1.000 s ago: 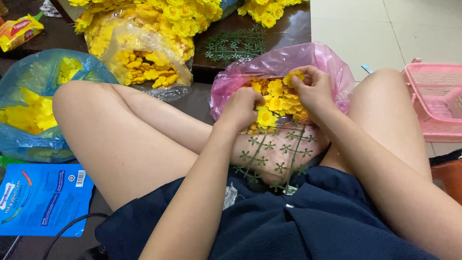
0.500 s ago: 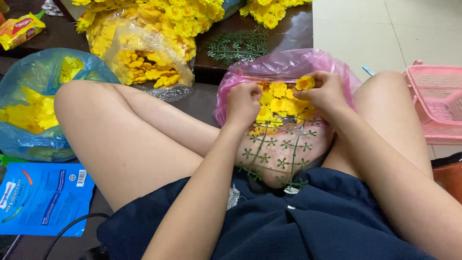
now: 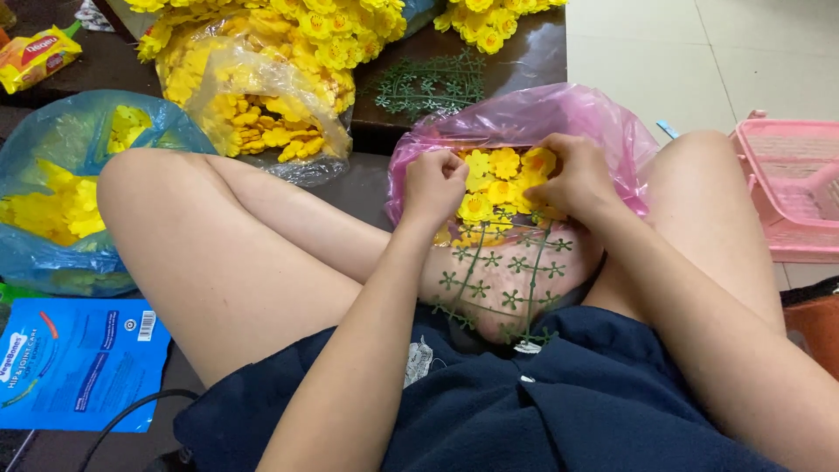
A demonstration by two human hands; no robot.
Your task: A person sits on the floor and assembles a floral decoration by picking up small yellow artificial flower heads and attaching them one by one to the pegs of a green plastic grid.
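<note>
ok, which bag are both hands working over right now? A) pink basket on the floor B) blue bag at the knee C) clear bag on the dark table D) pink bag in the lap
D: the left hand and right hand both rest on yellow flowers at the mouth of the pink bag, above the green grid.

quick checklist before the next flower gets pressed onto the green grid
1. Grid steady on the lap: ok, it lies across the leg under both hands.
2. Empty pegs left on the grid: ok, its near rows are bare green.
3. Yellow flowers within reach: ok, a cluster lies at the mouth of the pink bag, right at the hands.
4. Left hand placed: ok, closed at the flowers' left edge.
5. Right hand holding a flower: cannot tell, its fingers curl over the flowers and hide what they pinch.
6. Last flowers fully seated: cannot tell, hands cover them.
</note>
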